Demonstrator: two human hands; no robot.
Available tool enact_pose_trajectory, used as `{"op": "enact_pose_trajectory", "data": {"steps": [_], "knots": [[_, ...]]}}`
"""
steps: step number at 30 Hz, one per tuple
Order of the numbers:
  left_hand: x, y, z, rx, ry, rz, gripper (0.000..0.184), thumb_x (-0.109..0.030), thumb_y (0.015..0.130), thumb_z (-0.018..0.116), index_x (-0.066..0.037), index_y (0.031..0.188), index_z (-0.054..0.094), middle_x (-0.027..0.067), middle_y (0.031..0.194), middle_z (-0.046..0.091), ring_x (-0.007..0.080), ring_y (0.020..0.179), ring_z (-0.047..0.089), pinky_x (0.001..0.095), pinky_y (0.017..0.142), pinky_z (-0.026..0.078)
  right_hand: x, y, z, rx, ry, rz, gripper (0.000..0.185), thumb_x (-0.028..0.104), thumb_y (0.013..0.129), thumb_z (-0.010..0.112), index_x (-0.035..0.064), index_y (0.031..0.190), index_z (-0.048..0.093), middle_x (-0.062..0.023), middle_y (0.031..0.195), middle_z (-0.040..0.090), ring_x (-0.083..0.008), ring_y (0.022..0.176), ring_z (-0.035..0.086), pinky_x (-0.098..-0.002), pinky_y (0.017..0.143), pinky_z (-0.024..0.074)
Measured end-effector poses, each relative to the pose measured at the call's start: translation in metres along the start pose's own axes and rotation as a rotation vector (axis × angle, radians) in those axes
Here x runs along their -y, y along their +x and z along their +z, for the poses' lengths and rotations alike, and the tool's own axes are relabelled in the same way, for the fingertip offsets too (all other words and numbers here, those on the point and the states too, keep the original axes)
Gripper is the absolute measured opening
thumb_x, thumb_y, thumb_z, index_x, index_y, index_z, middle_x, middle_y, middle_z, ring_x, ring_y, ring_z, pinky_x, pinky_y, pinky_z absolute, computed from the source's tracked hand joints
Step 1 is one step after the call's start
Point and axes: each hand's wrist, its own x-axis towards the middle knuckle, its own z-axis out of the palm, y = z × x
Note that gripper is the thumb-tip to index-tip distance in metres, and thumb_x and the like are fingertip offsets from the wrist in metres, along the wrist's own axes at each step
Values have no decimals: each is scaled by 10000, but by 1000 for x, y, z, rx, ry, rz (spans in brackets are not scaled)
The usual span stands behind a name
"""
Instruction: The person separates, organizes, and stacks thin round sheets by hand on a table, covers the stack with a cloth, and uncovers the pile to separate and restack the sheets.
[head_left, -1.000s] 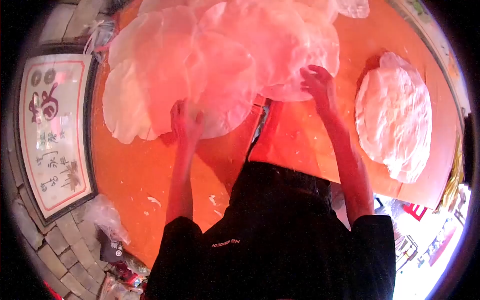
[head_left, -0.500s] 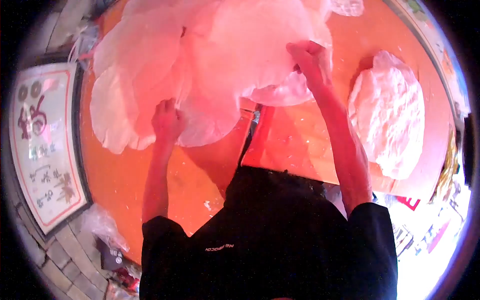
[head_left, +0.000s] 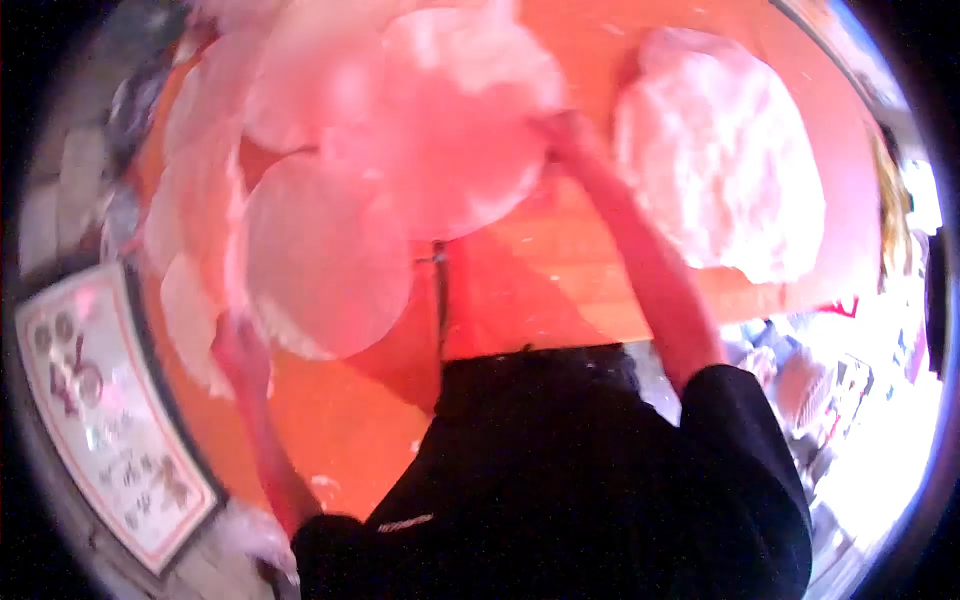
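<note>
Fingers of the left hand [head_left: 238,348], lower left, and right hand [head_left: 562,134], upper centre, at thin round sheets [head_left: 325,262]; blur hides any grip. Such sheets, spread upper left on the orange worktop [head_left: 525,285], probably need light, even handling.

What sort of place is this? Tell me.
Possibly a food stall or small workshop, judging by the thin pale rounds, perhaps dough, spread over an orange worktable, and the framed, lettered sign at its left.
</note>
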Motion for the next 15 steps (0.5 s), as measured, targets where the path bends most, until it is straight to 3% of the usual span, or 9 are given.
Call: {"op": "enact_pose_trajectory", "data": {"steps": [1, 3, 7, 9, 10, 13, 14, 15], "knots": [[-16, -1, -4, -33, -34, -5, 92, -55, 878, 510, 24, 847, 547, 189, 696, 538, 276, 625, 540, 386, 592, 439, 6, -9, 3, 16, 25, -46, 314, 317, 736, 722, 12, 811, 705, -90, 673, 653, -216, 627, 618, -384, 573, 499], [-44, -11, -2, 106, -114, -16, 162, -81, 897, 513, 23, 781, 469, 181, 647, 462, 288, 587, 491, 393, 558, 410, 38, -37, -22, -3, 78, -183, 270, 282, 744, 707, 18, 802, 699, -80, 659, 647, -196, 613, 612, -372, 545, 492], [-87, -34, 15, 255, -123, 135, 132, -53, 874, 530, 16, 778, 472, 173, 653, 460, 300, 561, 462, 384, 533, 391, 116, -40, -155, -217, 29, -402, 183, 211, 758, 676, 30, 782, 689, -60, 631, 636, -156, 586, 601, -347, 489, 478], [-106, -41, 26, 311, -206, 146, 117, -47, 869, 533, 13, 783, 481, 172, 664, 476, 309, 564, 479, 392, 531, 393, 87, 50, -237, 3, 351, -790, 83, 51, 760, 650, 54, 703, 590, -79, 599, 516, -211, 567, 525, -341, 549, 414], [-116, -41, 32, 370, -278, 137, 102, -41, 864, 535, 10, 789, 490, 172, 675, 492, 318, 568, 497, 400, 529, 394, 95, 51, -275, -10, 343, -794, 83, 51, 760, 650, 54, 703, 590, -79, 599, 516, -211, 567, 525, -341, 549, 414], [-145, -35, 46, 386, -276, 270, 86, -42, 858, 536, 5, 794, 505, 183, 678, 511, 344, 578, 533, 417, 521, 397, 179, 25, -398, -755, -987, -861, 158, 96, 791, 570, 73, 635, 570, -91, 570, 531, -247, 505, 491, -389, 496, 374], [-161, -29, 51, 295, -341, 332, 84, -46, 854, 542, 1, 790, 514, 192, 665, 510, 362, 575, 548, 427, 508, 391, 182, 17, -423, -769, -996, -856, 158, 96, 791, 570, 73, 635, 570, -91, 570, 531, -247, 505, 491, -389, 496, 374], [-169, -25, 54, 295, -349, 344, 84, -46, 854, 542, 1, 790, 514, 192, 665, 510, 362, 575, 548, 427, 508, 391, 181, 10, -444, -731, -1096, -1020, 143, 96, 788, 572, 72, 649, 594, -92, 605, 571, -257, 519, 511, -395, 503, 395]]}}
